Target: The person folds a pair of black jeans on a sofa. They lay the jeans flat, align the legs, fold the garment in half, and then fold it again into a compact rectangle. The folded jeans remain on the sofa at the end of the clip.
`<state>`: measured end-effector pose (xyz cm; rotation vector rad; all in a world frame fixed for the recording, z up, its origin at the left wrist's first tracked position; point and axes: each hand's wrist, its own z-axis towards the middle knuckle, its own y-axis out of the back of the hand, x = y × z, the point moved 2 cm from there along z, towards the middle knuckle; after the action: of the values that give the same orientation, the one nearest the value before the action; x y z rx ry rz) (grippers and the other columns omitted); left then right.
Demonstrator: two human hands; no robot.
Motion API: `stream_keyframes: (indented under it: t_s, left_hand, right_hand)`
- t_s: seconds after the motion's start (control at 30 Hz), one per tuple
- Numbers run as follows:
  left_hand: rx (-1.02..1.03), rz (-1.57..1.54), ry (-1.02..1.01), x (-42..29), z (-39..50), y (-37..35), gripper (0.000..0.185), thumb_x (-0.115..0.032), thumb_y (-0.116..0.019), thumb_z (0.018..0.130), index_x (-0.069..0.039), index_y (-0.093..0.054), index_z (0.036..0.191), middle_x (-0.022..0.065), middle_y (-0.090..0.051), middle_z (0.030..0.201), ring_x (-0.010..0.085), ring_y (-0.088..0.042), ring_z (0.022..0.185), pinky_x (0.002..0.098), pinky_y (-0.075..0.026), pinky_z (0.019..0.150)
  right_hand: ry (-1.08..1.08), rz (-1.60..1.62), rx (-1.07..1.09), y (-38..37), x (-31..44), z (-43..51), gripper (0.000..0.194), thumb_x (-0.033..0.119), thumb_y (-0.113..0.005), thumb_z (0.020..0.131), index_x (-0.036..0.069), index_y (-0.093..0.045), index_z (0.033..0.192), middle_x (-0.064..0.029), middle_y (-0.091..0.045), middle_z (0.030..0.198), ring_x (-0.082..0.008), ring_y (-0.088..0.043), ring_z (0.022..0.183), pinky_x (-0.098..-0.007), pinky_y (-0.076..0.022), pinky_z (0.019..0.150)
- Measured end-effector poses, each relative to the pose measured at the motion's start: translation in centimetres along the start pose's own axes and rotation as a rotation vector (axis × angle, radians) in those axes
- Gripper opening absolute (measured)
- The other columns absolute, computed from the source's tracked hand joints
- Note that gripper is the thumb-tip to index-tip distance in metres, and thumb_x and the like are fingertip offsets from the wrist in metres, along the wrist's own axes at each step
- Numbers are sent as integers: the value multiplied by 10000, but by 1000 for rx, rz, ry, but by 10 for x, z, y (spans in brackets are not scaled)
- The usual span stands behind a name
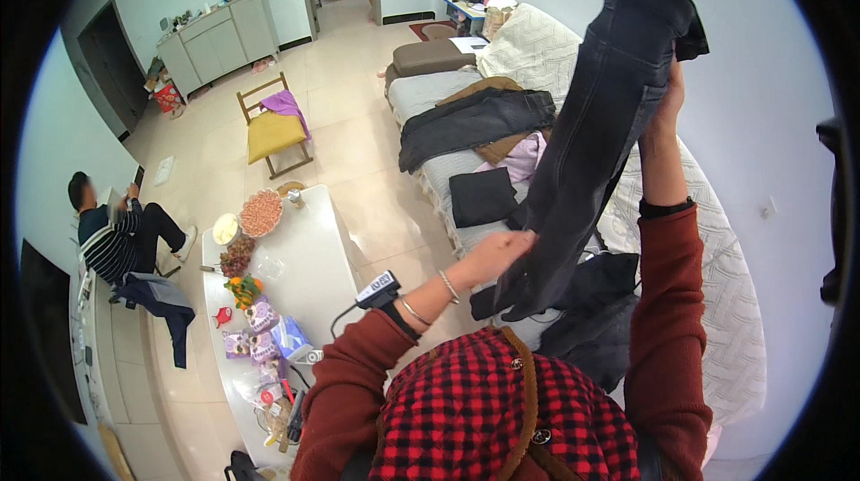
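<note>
A pair of dark jeans (591, 125) hangs lengthwise in front of me, lifted over the sofa. My right hand (665, 101) grips them near the upper end, its fingers partly hidden behind the cloth. Lower down, my left hand (504, 254) pinches the edge of the jeans, with its fingers closed. Just beyond the jeans, a folded black garment (480, 197) lies on the sofa seat. Farther back, another pair of dark jeans (477, 119) is spread over brown clothing. More dark clothes (598, 333) lie in a heap below the held jeans.
The sofa (712, 266) has a cream quilted cover. To the left, a white table (316, 232) carries fruit, bowls, packets and a tissue pack. A wooden chair (275, 135) with a yellow cushion stands beyond it. A seated person (111, 232) is at the far left.
</note>
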<state>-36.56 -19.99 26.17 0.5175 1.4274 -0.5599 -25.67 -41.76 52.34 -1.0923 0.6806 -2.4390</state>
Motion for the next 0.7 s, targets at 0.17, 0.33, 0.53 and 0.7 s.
stream_keyframes:
  t_s: [0.17,0.33,0.53,0.7]
  left_hand:
    - [-69,-638,190,-22,9,-61,536,-460,-393,1020,-38,-539,1315,85,-598,1274,234,-542,1192,348,-389,1057]
    - [-120,-1323,-274,-45,28,-41,529,-484,-489,975,-56,-556,1278,105,-602,1258,255,-526,1219,389,-362,1088]
    - [-660,-825,-177,-40,28,-11,186,-154,-625,942,-54,-552,1082,39,-635,1031,153,-609,953,288,-495,868]
    - [-749,-443,-349,-66,15,8,364,-27,-625,910,13,-449,1225,89,-634,976,112,-602,911,238,-494,832]
  right_hand:
    - [-10,-52,-21,16,4,-13,337,215,-561,974,7,-539,1238,-99,-627,1145,-210,-620,987,-333,-503,865]
    - [41,-117,-65,60,38,-11,306,184,-572,968,-1,-557,1211,-97,-624,1160,-209,-613,1016,-335,-500,885]
    - [0,-190,-206,102,57,-21,388,226,-562,978,20,-518,1304,-93,-587,1266,-224,-573,1132,-356,-457,974]
    - [58,-258,-111,100,67,-33,410,206,-558,978,11,-493,1334,-82,-553,1319,-212,-524,1202,-357,-410,1025]
